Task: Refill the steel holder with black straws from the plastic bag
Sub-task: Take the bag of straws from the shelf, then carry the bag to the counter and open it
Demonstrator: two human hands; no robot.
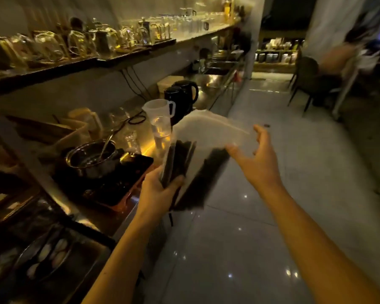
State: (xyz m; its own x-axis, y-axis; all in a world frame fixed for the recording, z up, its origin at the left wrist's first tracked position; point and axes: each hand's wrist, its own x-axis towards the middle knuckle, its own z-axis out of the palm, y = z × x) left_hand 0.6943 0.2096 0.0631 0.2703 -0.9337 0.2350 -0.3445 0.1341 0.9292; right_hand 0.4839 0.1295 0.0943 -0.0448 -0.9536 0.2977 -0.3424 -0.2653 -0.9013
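A clear plastic bag of black straws hangs in the air over the floor beside the counter edge. My left hand grips the lower part of the bag around a bundle of straws. My right hand is spread open at the bag's right side, its fingertips touching or nearly touching the plastic. The bag's upper part is blurred. I cannot pick out a steel straw holder in the dim view.
A steel counter runs along the left with a pot on a dark cooktop, a clear measuring jug and two black kettles. A shelf of glassware hangs above. Tiled floor stretches right; chairs stand far back.
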